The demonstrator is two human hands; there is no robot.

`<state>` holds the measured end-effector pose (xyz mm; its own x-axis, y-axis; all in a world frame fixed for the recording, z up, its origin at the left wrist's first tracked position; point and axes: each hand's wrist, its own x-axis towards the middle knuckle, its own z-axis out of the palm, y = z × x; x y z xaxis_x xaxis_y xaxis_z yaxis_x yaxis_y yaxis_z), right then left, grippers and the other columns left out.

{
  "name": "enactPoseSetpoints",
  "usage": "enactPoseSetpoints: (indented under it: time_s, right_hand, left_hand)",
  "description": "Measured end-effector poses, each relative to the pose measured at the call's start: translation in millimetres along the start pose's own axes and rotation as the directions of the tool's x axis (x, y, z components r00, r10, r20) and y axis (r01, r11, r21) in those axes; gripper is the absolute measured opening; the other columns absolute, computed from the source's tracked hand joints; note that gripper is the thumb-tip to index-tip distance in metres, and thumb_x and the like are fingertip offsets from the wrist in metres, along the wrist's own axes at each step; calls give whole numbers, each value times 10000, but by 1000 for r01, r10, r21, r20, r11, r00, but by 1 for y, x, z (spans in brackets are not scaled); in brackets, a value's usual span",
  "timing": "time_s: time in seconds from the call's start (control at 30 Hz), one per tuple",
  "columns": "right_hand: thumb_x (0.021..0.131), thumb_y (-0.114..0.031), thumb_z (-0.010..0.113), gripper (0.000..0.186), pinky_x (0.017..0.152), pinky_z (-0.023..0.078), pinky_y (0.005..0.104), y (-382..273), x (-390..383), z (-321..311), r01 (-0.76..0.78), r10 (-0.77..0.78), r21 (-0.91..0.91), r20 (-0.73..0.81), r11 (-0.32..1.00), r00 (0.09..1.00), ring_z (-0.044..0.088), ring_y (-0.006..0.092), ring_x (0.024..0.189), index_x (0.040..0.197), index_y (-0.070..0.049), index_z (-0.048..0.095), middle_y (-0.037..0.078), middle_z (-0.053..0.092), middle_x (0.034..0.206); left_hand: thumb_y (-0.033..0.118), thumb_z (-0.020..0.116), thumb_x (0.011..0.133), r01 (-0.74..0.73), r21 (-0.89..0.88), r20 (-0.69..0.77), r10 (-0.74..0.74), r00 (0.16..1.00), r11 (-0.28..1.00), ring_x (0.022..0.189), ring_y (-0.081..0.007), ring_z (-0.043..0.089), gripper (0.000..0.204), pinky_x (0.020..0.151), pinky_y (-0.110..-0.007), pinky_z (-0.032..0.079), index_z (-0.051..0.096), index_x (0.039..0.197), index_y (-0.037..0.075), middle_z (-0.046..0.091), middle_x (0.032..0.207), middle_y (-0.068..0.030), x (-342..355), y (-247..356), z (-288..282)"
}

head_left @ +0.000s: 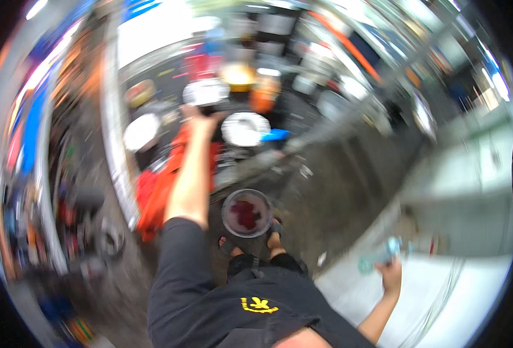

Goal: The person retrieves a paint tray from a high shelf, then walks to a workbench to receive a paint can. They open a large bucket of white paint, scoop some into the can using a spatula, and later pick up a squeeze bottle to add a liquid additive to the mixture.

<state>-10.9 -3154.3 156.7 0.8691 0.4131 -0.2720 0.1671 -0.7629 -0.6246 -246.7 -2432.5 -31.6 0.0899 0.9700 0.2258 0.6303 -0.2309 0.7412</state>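
Note:
My left arm stretches over the crowded dark worktable [169, 75]. My left hand [199, 120] is beside a round white-topped container [206, 91], over the upper end of a red-orange cloth [159, 200]. Blur hides its fingers, and I cannot tell whether it grips anything. A white round lid-like thing [245, 129] with a blue piece [275, 135] on it lies just right of that hand. Out to the right, my right hand [390, 272] is closed on a teal see-through plastic object [375, 262] above a white surface [407, 296]. Blur hides the object's exact kind.
A round tub [246, 213] with dark red contents stands on the floor by my feet. Orange [265, 91] and yellow [238, 76] containers stand farther back on the table. Another white round top [142, 132] is at the left. A silvery pole [378, 93] crosses at upper right.

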Motion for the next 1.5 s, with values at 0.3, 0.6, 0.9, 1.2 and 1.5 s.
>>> enactPoseSetpoints:
  time_s: [0.3, 0.6, 0.9, 1.2, 1.5]
  right_hand:
    - [871, -325, 857, 706, 1073, 438, 384, -167, 48, 98, 316, -532, 470, 451, 824, 717, 609, 232, 1194, 1366, 68, 543, 112, 644, 1268]
    - [867, -153, 772, 420, 905, 491, 318, -331, -7, 243, 441, -694, 560, 677, 701, 244, 642, 179, 1005, 1208, 57, 646, 73, 688, 1096]
    - [867, -461, 808, 632, 925, 511, 355, -351, -76, 280, 463, -727, 601, 669, 652, 155, 649, 192, 1018, 1223, 34, 646, 79, 696, 1112]
    - [883, -236, 834, 627, 1036, 502, 370, -300, -62, 261, 513, -721, 534, 629, 673, 291, 650, 185, 1166, 1406, 7, 588, 106, 689, 1296]
    - [871, -244, 854, 629, 1019, 513, 359, -260, -62, 214, 450, -685, 521, 484, 725, 545, 659, 171, 1126, 1378, 27, 601, 102, 705, 1251]
  left_hand:
    - [196, 803, 898, -139, -757, -253, -90, 963, 638, 825, -98, 634, 292, 767, -297, 547, 657, 1083, 23, 671, 912, -31, -237, 71, -174]
    - [437, 935, 741, 88, -810, 208, 143, 968, 580, 1008, -135, 647, 735, 879, -317, 523, 649, 1290, 39, 711, 1110, -56, -352, 57, -209]
    - [446, 942, 731, 93, -746, 109, -17, 994, 660, 1059, -163, 634, 684, 927, -336, 524, 663, 1209, 43, 659, 1168, -77, -354, 40, -279]
    - [120, 893, 805, 296, -895, 314, 0, 949, 333, 1064, -152, 658, 547, 979, -322, 510, 617, 1258, -13, 700, 1160, -72, -346, 56, -247]
    - [218, 937, 761, 243, -855, 327, 113, 938, 458, 954, -140, 662, 513, 882, -303, 528, 680, 1150, 4, 712, 1062, -52, -354, 88, -196]
